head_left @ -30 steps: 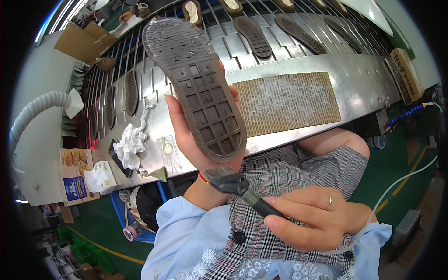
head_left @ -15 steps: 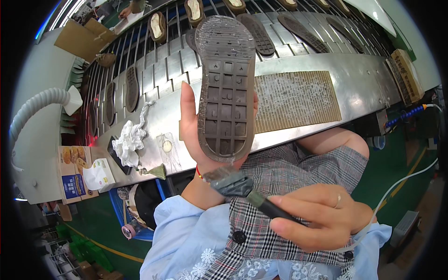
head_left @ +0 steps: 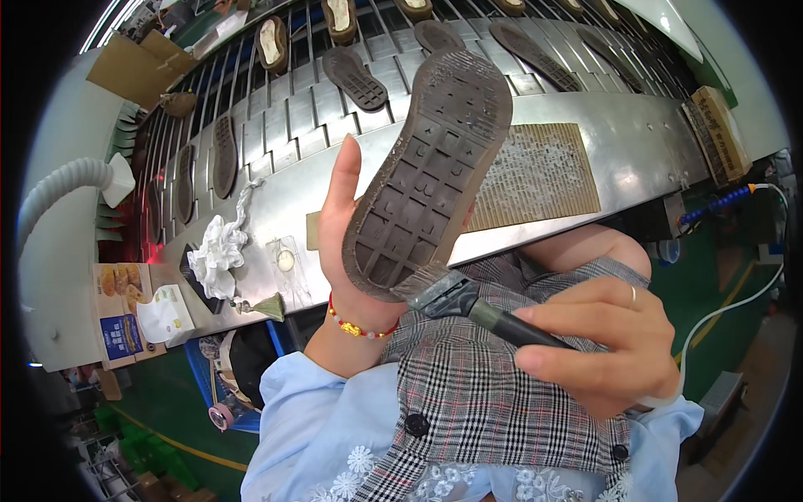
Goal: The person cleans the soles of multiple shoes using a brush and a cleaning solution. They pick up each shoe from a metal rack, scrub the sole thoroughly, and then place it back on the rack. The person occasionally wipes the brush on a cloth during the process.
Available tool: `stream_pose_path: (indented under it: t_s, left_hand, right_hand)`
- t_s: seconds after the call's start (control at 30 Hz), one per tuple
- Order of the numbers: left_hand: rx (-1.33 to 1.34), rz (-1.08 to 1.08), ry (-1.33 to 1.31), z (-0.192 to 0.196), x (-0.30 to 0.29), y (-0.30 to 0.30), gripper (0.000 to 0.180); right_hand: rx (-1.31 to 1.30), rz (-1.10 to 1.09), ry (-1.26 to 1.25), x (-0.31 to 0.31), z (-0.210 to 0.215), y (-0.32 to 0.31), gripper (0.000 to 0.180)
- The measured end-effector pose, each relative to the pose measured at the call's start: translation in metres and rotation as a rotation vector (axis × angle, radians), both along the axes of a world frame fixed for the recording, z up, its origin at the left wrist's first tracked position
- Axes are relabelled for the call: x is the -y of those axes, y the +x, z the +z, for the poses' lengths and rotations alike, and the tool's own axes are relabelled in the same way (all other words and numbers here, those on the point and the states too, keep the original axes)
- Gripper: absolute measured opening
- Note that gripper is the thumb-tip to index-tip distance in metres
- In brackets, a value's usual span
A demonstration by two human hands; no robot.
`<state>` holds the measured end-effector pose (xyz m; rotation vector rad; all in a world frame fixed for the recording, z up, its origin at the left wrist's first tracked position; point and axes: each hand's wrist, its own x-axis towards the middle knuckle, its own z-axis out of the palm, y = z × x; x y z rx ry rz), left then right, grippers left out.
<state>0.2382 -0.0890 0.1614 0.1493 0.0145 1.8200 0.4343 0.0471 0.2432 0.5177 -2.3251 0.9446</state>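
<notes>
In my left hand [head_left: 336,219] is a dark brown shoe sole [head_left: 427,167], tilted with its toe end up to the right. Its inner face, with a grid of square hollows, is toward me; the thumb stands up at its left edge and most fingers are hidden behind it. My right hand [head_left: 606,339] grips the black handle of a flat brush [head_left: 447,294]. The brush's bristles touch the sole's lower rim at the heel, just above my left wrist. The sole's forepart looks wet and shiny.
A corrugated cardboard sheet [head_left: 535,180] lies on the metal bench [head_left: 636,134]. Beyond it, a slatted conveyor carries more soles [head_left: 355,79] and shoes [head_left: 340,18]. At left are a crumpled white cloth [head_left: 219,255], a tissue pack [head_left: 165,316] and a ribbed hose [head_left: 71,188].
The sole has tilted to the right in my left hand. The brush has come up and right, from over my left wrist to the sole's heel rim.
</notes>
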Motion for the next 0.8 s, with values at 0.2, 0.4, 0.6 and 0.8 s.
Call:
stream_pose_path:
  t_s: [0.2, 0.4, 0.6, 0.8]
  left_hand:
    - [0.132, -0.119, 0.062, -0.011, 0.004, -0.002, 0.082]
    - [0.102, -0.236, 0.092, -0.021, 0.009, -0.007, 0.092]
    - [0.125, -0.294, 0.236, -0.025, 0.013, -0.005, 0.096]
    - [0.241, -0.346, 0.396, -0.016, 0.014, -0.001, 0.095]
  right_hand:
    - [0.106, 0.052, 0.0, -0.017, 0.011, 0.002, 0.033]
    - [0.166, 0.057, -0.054, -0.029, 0.019, 0.012, 0.015]
    - [0.064, -0.023, -0.036, -0.035, 0.018, 0.008, 0.02]
    - [0.028, 0.034, -0.043, -0.045, 0.019, 0.013, 0.022]
